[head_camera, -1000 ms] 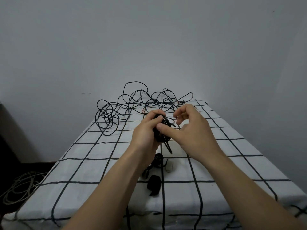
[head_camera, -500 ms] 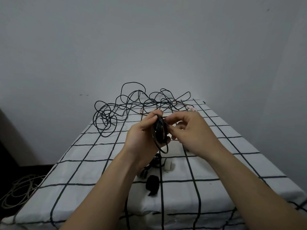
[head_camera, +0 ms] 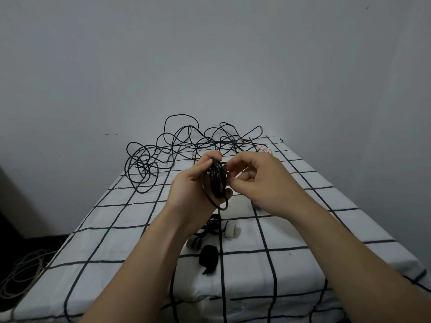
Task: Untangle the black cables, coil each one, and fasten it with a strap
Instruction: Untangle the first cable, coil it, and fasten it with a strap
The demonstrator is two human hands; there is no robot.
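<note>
Two hands work above the surface. The left hand [head_camera: 193,190] grips one coil of thin round black cable [head_camera: 217,180], held edge-on, with its fingers curled round the far side and one loop sagging lower. The right hand [head_camera: 261,183] has its fingers curled, thumb and forefinger pinching the coil's right edge. One loose tangle of black cable [head_camera: 186,145] lies at the far end of the white cloth with black grid lines [head_camera: 116,229]. Near the front lie one fuzzy black strap bundle [head_camera: 208,262] and one white strap roll [head_camera: 231,230]. Half a second earlier both grips were nearly the same. One second earlier the right thumb lay across the coil's face.
</note>
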